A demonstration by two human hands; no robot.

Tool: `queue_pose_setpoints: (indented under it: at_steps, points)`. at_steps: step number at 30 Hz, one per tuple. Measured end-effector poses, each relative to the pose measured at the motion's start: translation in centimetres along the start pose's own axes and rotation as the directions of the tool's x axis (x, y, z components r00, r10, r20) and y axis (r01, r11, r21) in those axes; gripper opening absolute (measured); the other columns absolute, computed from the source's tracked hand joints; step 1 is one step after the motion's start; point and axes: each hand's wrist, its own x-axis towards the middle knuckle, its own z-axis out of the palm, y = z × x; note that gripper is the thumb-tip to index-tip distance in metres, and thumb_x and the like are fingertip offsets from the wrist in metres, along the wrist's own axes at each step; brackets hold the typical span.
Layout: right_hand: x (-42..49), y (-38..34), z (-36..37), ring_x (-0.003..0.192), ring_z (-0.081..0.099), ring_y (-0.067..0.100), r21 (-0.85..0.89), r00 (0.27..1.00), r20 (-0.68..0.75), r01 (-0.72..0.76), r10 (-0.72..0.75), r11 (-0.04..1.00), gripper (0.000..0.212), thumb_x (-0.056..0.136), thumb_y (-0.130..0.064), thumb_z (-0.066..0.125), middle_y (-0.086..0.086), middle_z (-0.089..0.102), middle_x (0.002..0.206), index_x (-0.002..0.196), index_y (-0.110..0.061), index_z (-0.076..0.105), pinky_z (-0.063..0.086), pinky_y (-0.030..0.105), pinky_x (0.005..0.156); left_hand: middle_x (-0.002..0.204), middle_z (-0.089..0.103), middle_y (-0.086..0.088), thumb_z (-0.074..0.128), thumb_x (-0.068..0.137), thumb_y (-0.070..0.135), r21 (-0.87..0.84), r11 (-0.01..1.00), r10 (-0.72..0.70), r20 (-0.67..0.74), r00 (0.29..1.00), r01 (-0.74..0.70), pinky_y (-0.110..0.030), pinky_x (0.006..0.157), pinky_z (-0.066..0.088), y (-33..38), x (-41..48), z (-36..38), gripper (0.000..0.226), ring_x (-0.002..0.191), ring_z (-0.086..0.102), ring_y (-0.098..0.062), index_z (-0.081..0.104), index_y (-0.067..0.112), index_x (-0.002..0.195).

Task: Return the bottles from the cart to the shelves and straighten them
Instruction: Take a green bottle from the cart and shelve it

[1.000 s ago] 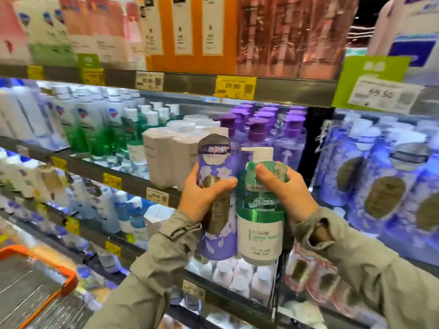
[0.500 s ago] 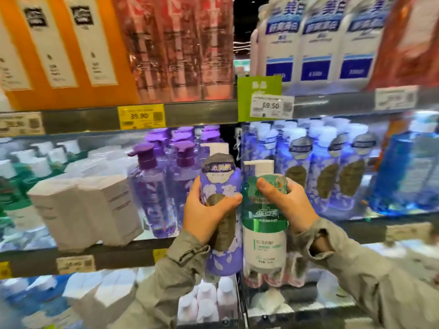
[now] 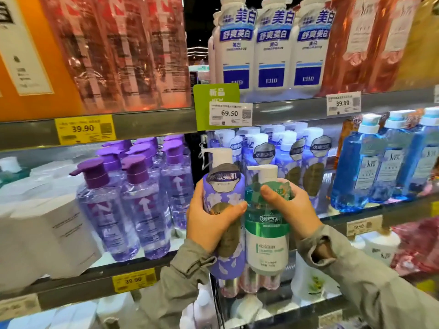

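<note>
1. Head view: my left hand [image 3: 211, 224] wraps round the purple bottle [image 3: 223, 186]. My right hand [image 3: 292, 210] clamps the green bottle [image 3: 266, 248] near its neck. Both bottles are upright, side by side and touching.
2. The matching row [image 3: 316, 162] stands just behind them and slightly right on the shelf [image 3: 403, 211], pumps up.
3. I judge the left hand should go first, forward and a little right, with the bottle's axis kept vertical. I see no match for the green bottle.

- Upper shelf [image 3: 147, 122] carried white bottles [image 3: 273, 43].
- Middle shelf [image 3: 78, 289] bore white boxes [image 3: 47, 233], purple pump bottles [image 3: 140, 205], lilac bottles [image 3: 313, 167] and blue bottles [image 3: 370, 167], all upright.
</note>
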Motion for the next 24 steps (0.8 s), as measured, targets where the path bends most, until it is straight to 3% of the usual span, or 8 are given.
queue_pose_setpoints:
  at_steps: [4, 6, 11, 14, 17, 24]
  points:
    - [1.7, 0.3, -2.0, 0.082, 0.068, 0.030, 0.030, 1.000, 0.026, 0.001, -0.002, 1.000, 0.068, 0.039, -0.056, 0.088, 0.013, 0.074, 0.088, 0.089, -0.015, 0.069, 0.056, 0.044, 0.079, 0.100, 0.072, 0.007, 0.087, 0.052, 0.023, -0.016, 1.000, 0.027, -0.019, 0.999, -0.027, -0.018, 0.076, 0.053, -0.5, 0.9, 2.4, 0.069, 0.091, 0.068, -0.010, 0.055, 0.023, 0.114]
    - [2.8, 0.3, -2.9, 0.080, 0.069, 0.028, 0.023, 0.999, 0.042, 0.021, -0.022, 1.000, 0.076, 0.033, -0.065, 0.086, 0.012, 0.074, 0.086, 0.088, -0.015, 0.069, 0.057, 0.041, 0.076, 0.103, 0.072, 0.005, 0.082, 0.050, 0.030, -0.010, 0.999, 0.044, -0.042, 0.998, -0.045, -0.022, 0.080, 0.053, -0.8, 1.4, 3.4, 0.070, 0.095, 0.068, -0.012, 0.056, 0.022, 0.114]
    - [5.3, -0.4, -4.5, 0.078, 0.070, 0.022, 0.001, 0.991, 0.115, 0.071, -0.070, 0.997, 0.055, 0.047, -0.049, 0.078, 0.006, 0.075, 0.084, 0.089, -0.016, 0.068, 0.056, 0.034, 0.072, 0.102, 0.071, 0.008, 0.081, 0.049, 0.035, 0.041, 0.995, 0.099, -0.109, 0.989, -0.095, -0.024, 0.083, 0.054, -1.0, 2.8, 5.2, 0.069, 0.096, 0.067, -0.012, 0.055, 0.026, 0.112]
    - [6.2, -0.4, -5.1, 0.084, 0.071, 0.025, -0.007, 0.984, 0.147, 0.099, -0.097, 0.995, 0.064, 0.044, -0.054, 0.081, 0.008, 0.074, 0.089, 0.094, -0.017, 0.067, 0.057, 0.036, 0.075, 0.103, 0.071, 0.010, 0.081, 0.049, 0.035, 0.077, 0.991, 0.123, -0.140, 0.982, -0.113, -0.021, 0.083, 0.053, -1.2, 3.4, 5.9, 0.068, 0.097, 0.067, -0.011, 0.055, 0.028, 0.112]
    - [6.7, -0.1, -5.4, 0.082, 0.071, 0.020, -0.005, 0.979, 0.163, 0.128, -0.126, 0.992, 0.076, 0.039, -0.062, 0.083, 0.005, 0.074, 0.088, 0.097, -0.016, 0.065, 0.056, 0.028, 0.070, 0.105, 0.070, 0.007, 0.081, 0.051, 0.034, 0.116, 0.985, 0.144, -0.154, 0.977, -0.127, -0.026, 0.086, 0.054, -1.6, 3.8, 6.1, 0.067, 0.098, 0.067, -0.012, 0.055, 0.028, 0.112]
    - [6.5, 0.8, -5.8, 0.080, 0.069, 0.003, -0.016, 0.965, 0.205, 0.170, -0.163, 0.985, 0.060, 0.049, -0.048, 0.084, -0.014, 0.073, 0.088, 0.098, -0.022, 0.061, 0.052, 0.015, 0.065, 0.117, 0.065, -0.004, 0.083, 0.054, 0.033, 0.184, 0.973, 0.182, -0.227, 0.957, -0.142, -0.044, 0.097, 0.049, -3.7, 4.1, 6.2, 0.073, 0.109, 0.063, -0.020, 0.052, 0.035, 0.119]
